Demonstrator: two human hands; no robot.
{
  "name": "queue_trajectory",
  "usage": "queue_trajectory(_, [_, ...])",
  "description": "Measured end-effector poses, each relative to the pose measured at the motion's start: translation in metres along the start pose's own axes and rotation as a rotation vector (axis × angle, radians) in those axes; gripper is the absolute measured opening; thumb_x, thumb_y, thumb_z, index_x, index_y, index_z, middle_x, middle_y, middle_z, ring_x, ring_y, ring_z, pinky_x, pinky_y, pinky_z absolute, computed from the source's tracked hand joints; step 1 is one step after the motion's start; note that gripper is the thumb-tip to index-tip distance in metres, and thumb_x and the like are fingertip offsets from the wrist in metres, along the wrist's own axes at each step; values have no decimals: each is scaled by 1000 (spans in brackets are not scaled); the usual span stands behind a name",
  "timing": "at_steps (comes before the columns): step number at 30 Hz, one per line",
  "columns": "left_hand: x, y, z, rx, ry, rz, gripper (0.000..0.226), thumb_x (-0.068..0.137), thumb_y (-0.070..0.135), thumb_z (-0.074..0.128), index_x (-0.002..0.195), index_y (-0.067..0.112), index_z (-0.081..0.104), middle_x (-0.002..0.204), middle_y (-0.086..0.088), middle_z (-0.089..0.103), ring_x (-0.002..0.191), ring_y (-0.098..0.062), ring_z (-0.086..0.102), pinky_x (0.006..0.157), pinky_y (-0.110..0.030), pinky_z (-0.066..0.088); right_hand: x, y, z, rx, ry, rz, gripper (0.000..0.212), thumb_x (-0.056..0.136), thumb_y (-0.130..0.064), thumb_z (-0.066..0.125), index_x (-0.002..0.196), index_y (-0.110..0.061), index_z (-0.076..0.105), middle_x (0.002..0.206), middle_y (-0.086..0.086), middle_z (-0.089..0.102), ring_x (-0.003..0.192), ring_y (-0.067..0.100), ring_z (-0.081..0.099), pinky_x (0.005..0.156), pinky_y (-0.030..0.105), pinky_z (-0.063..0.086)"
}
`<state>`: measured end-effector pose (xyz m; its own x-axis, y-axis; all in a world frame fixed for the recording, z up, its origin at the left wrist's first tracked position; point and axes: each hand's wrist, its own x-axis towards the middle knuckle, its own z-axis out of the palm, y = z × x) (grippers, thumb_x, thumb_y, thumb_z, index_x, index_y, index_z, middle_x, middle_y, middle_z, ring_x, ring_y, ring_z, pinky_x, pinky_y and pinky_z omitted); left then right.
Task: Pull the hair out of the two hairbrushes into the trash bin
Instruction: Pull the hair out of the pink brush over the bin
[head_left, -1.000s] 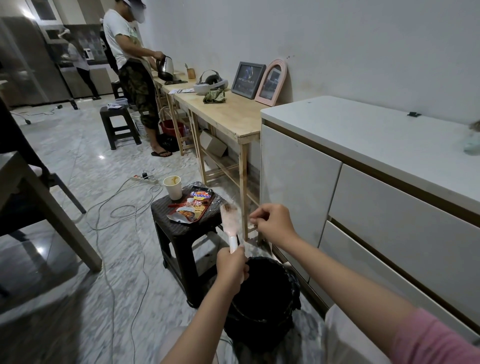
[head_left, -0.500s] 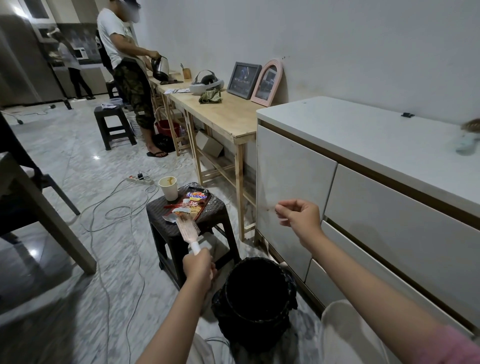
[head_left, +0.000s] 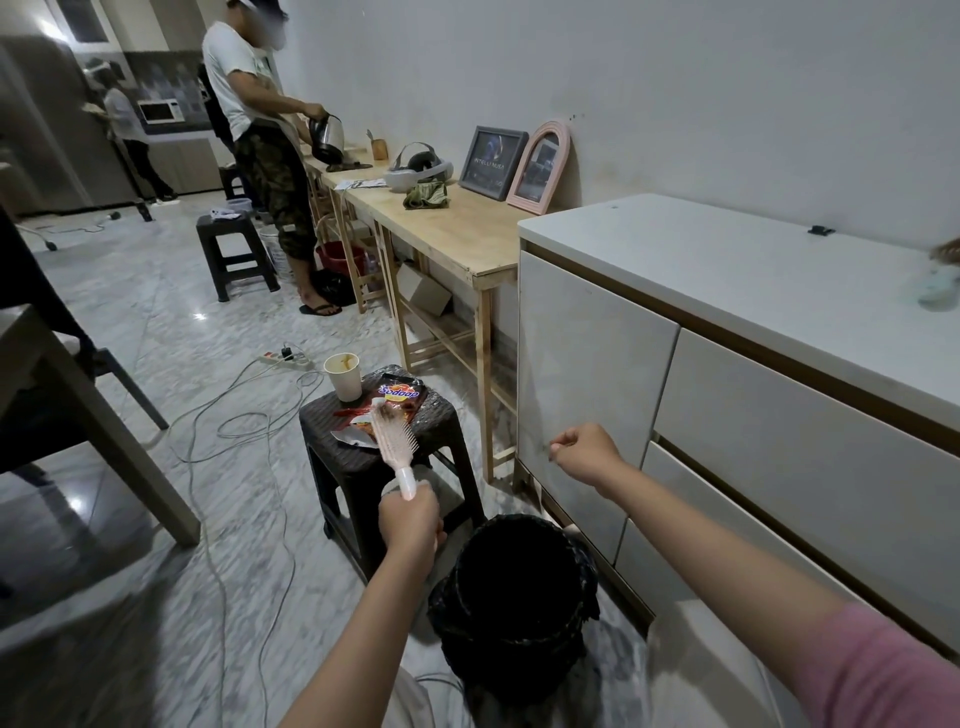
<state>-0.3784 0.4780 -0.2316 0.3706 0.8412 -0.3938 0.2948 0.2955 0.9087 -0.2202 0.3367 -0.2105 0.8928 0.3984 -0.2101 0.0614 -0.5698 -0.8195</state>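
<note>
We stand over the trash bin (head_left: 514, 597) on the floor beside the white cabinet (head_left: 587, 374), and the step in hand, we judge, is dropping a pulled tuft. To do it well we bring our right hand (head_left: 584, 451) down over the bin's mouth before letting go. Its fingers (head_left: 558, 445) are pinched together well apart from the hairbrush (head_left: 392, 439); any strand between them is too fine to see. Our left hand (head_left: 410, 522) clenches the handle, bristles up, above the stool's near edge, hair at its tip
</note>
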Motion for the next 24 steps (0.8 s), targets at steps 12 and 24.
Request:
queue_trajectory(12, [-21, 6, 13, 77, -266, 66, 10, 96, 13, 49, 92, 3, 49, 66, -7, 44, 45, -15, 38, 39, -20, 30, 6, -15, 1, 120, 59, -97, 26, 81, -4, 63, 64, -24, 64, 75, 2, 64, 89, 28, 67, 85, 36, 55])
queue_trajectory(24, [-44, 11, 20, 283, -536, 60, 15, 97, 19, 51, 85, 11, 46, 62, -4, 44, 41, -12, 36, 38, -16, 27, 6, -37, 15, 193, 15, -165, 42, 81, -16, 72, 121, -9, 62, 115, 6, 64, 107, 19, 61, 90, 27, 47])
